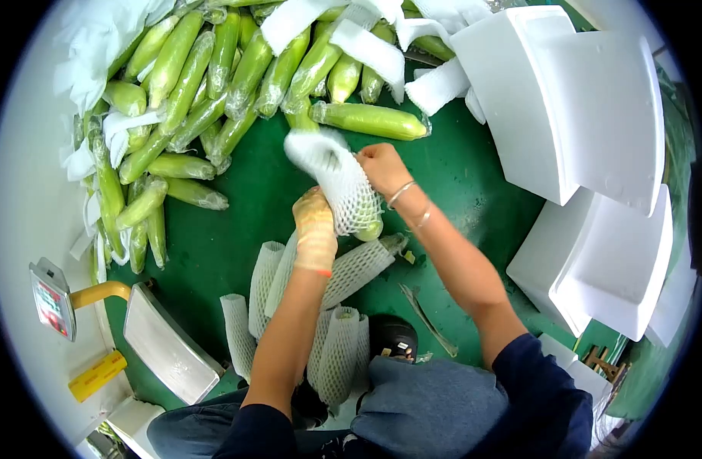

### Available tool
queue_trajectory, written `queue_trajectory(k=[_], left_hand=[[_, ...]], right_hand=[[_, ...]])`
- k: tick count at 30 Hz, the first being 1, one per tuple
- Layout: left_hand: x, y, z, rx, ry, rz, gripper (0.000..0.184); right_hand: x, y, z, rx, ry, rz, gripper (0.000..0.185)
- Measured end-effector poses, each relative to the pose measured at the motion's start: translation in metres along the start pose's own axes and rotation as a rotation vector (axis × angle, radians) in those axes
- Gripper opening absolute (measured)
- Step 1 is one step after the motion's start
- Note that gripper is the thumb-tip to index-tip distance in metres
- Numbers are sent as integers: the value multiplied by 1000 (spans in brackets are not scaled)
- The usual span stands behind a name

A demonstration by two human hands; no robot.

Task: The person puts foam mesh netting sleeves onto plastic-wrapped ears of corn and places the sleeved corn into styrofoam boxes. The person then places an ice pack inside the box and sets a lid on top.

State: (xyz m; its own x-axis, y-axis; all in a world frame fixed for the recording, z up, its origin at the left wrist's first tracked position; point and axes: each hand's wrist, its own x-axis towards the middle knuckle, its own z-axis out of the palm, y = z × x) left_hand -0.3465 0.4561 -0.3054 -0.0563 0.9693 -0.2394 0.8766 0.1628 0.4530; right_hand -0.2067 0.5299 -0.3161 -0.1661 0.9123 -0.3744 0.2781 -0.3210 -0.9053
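In the head view, a white foam net sleeve [343,183] surrounds a green ear of corn [372,229], whose tip shows at the sleeve's lower end. My left hand [315,222], in a pale glove with an orange cuff, is closed on the sleeve's left side. Bare and with bangles at the wrist, my right hand [383,168] is closed at the sleeve's right edge, pinching the netting. The sleeve's upper end is blurred. Just below my hands lie several ears in foam net sleeves [359,273]. A film-wrapped ear of corn [370,121] lies beyond my right hand.
Many film-wrapped ears of corn [186,76] are heaped on the green floor [473,191] at the back left. White foam boxes [511,99] stand on the right. A scale [167,344] and a yellow roll [97,375] are at the left. Loose foam sheets [370,53] lie at the top.
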Motion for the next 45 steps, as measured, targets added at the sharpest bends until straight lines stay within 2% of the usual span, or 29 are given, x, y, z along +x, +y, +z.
queue_trajectory(k=[1,2,6,7,9,10,11,12,13,15,16,18,20,22,24,25,26,28,30,31,32,33,35,36,37,40,41,44,45], left_hand=[[9,-9,11,142,-160,-32,19],[8,-25,33,290,-100,90,20],[-9,-79,129,-1449,24,-260,21],[-20,-62,109,-639,-5,17,20],[-27,-33,98,-713,89,-147,16],[-32,-1,67,-1266,126,-411,9],[-37,33,34,-1812,342,-686,5],[-46,50,-3,-1411,326,-391,5],[-43,39,-8,-1721,220,-306,7],[-28,34,-15,-1804,250,-184,11],[-23,35,-10,-1583,379,-176,13],[-19,12,22,-1573,288,-249,12],[-11,-25,81,-1384,355,-244,13],[-12,-9,63,-1236,395,-177,12],[-12,11,37,-587,531,-197,17],[-8,-6,42,-36,662,211,31],[-8,7,22,-44,678,222,31],[-19,38,-36,-489,292,503,69],[-10,11,-47,-744,-41,160,84],[-11,1,-64,-780,-170,119,75],[-12,-9,-82,-806,-297,73,65],[-20,-19,-91,-898,-264,-5,62],[-31,-50,-99,-1027,-139,-205,60],[-34,-68,-95,-1067,-34,-326,60],[-36,-73,-99,-1056,80,-436,64],[-17,-117,-68,-381,216,-527,89],[-14,-106,-71,-339,32,-662,96],[-9,-94,-72,-213,59,-471,93],[-9,-91,-65,-96,213,-373,74]], right_hand=[[3,33,8,-4,32,76,32],[-1,57,11,-9,63,149,33],[-46,47,4,-236,263,132,30],[-60,52,8,-239,259,136,30],[-69,56,10,401,284,303,24],[-71,44,10,402,284,304,24],[-80,15,10,468,300,21,20],[-88,-7,8,548,288,-104,17],[-97,-28,7,631,263,-229,15],[-82,-37,7,695,189,-293,12],[-78,-23,11,696,185,-298,12],[-57,21,22,703,107,-138,14],[-47,75,27,405,232,-68,15],[-47,90,21,305,288,19,16],[-51,92,22,696,231,140,16],[-53,86,23,816,217,219,20],[-52,65,32,791,222,323,27],[-76,53,44,837,-100,431,30],[-102,-21,16,90,-397,403,32],[-86,-14,-5,-386,-604,-80,33],[-83,-40,-27,-628,-365,-536,38],[-65,-51,-47,-708,16,-753,43],[-23,-70,-89,-1154,424,-719,59],[-10,-72,-102,-1221,450,-695,64],[13,-56,-113,-1398,554,-869,53],[28,-33,-122,-1410,206,-780,51],[6,-46,-113,-1267,222,-990,48],[-95,-106,-72,-848,-32,-1004,50],[-117,-111,-65,-579,-117,-958,51]])
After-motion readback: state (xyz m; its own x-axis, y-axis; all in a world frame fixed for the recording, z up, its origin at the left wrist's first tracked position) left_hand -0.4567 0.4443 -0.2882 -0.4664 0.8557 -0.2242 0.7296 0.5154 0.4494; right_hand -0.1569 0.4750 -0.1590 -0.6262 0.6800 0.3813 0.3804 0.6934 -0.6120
